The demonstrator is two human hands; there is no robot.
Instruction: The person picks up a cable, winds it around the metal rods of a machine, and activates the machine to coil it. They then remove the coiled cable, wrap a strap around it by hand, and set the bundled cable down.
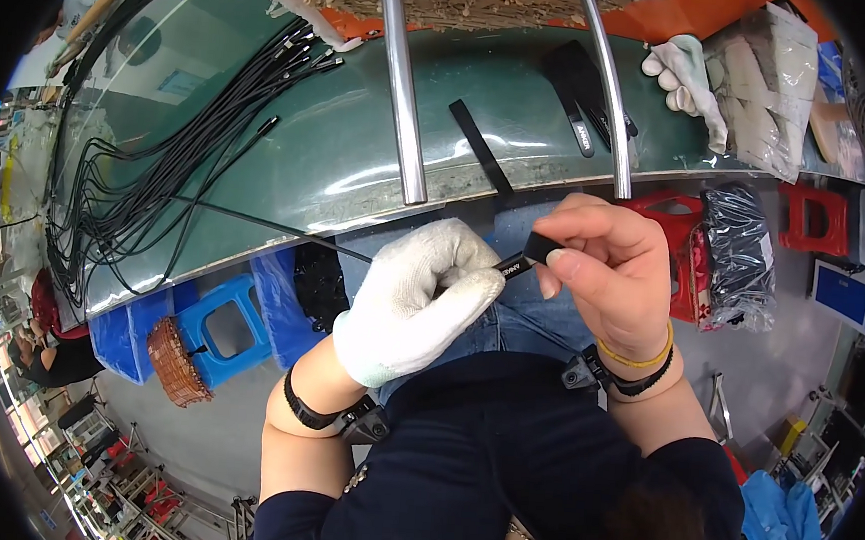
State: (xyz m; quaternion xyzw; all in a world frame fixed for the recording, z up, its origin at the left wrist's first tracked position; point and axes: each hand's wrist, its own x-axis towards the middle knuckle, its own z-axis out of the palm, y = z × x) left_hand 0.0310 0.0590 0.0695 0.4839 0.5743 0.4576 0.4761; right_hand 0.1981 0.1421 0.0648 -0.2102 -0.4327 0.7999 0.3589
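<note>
My left hand (418, 299), in a white knit glove, is closed at the front edge of the table, above my lap. A black cable (275, 227) runs into it from the left. From its fingertips sticks out a narrow black piece with white print (516, 268). My bare right hand (613, 273) pinches a flat black strap end (541, 247) between thumb and index finger, right at that printed piece. Its other fingers are curled. Whether the two black parts are one strap I cannot tell. The cable's end is hidden inside the glove.
Many black cables (176, 132) lie on the green table (364, 95) at left. Two metal tubes (403, 87) rise over it. Black straps (481, 148), an empty white glove (688, 82) and a clear bag (766, 93) lie right. A blue stool (260, 320) and bagged black goods (739, 256) stand below.
</note>
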